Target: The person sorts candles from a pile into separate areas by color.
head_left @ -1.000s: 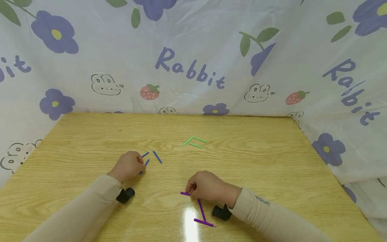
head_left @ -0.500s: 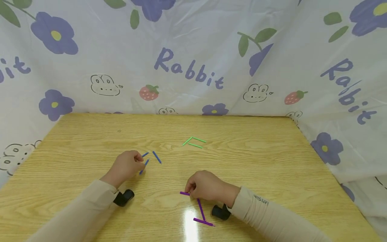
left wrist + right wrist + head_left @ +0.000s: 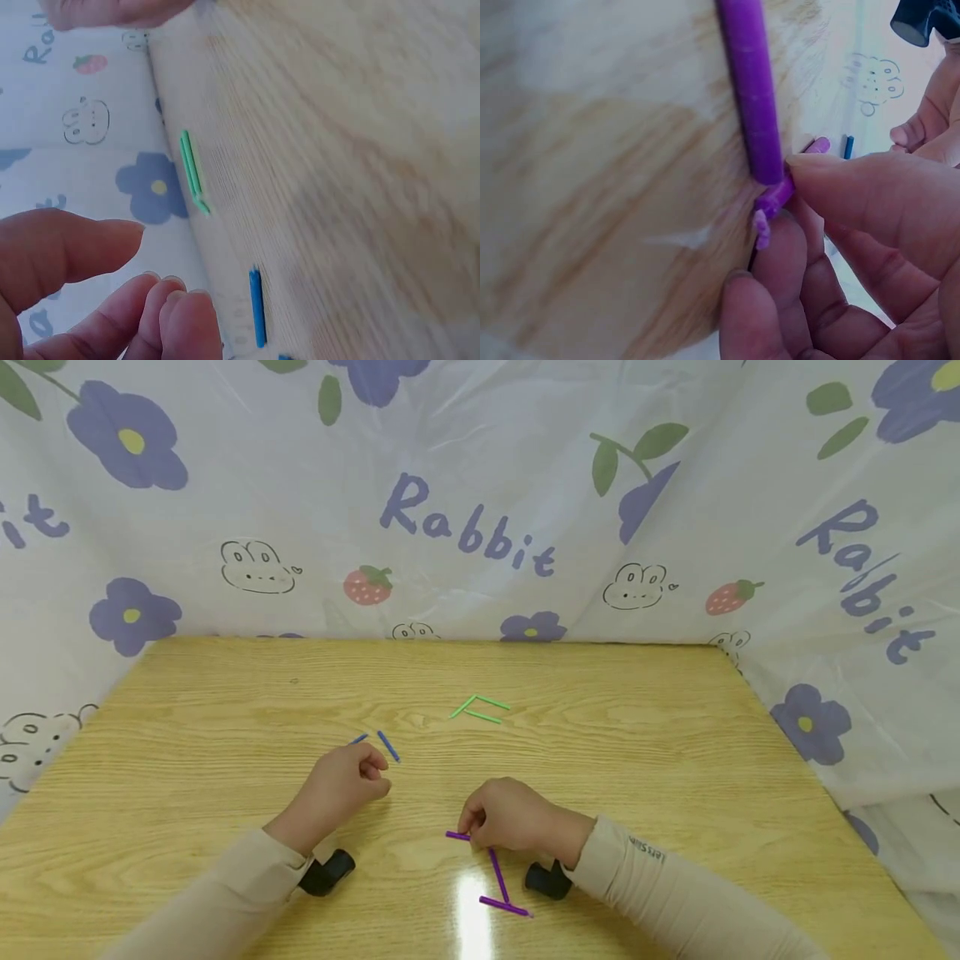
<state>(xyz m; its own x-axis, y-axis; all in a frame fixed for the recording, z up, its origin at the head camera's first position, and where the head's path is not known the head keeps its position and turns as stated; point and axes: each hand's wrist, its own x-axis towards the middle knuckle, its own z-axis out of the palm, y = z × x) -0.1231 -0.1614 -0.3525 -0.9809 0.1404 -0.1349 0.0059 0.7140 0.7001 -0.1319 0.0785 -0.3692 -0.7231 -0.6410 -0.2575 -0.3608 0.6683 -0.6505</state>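
Note:
My right hand [image 3: 517, 814] pinches a thin purple candle [image 3: 457, 835] lying across the top of an upright purple candle [image 3: 498, 875]; a third purple candle [image 3: 505, 906] lies at that one's near end. In the right wrist view, the wick of the pinched candle [image 3: 778, 193] sticks out between thumb and fingers. My left hand [image 3: 341, 789] hovers left of centre, thumb and fingertips apart with nothing between them. Just beyond it are two blue candles, one slanting [image 3: 388, 746] and one partly hidden [image 3: 360, 739]; a third is hidden by the hand.
Several green candles [image 3: 483, 717] form an angled figure farther back on the wooden table [image 3: 637, 735]. A printed rabbit-and-flower cloth [image 3: 465, 593] hangs behind the table's far edge. Black wrist cameras [image 3: 327, 872] sit under both forearms.
My left hand has moved right and toward me from the blue candles, and its thumb and fingers have parted. My right hand has stayed at the purple candles.

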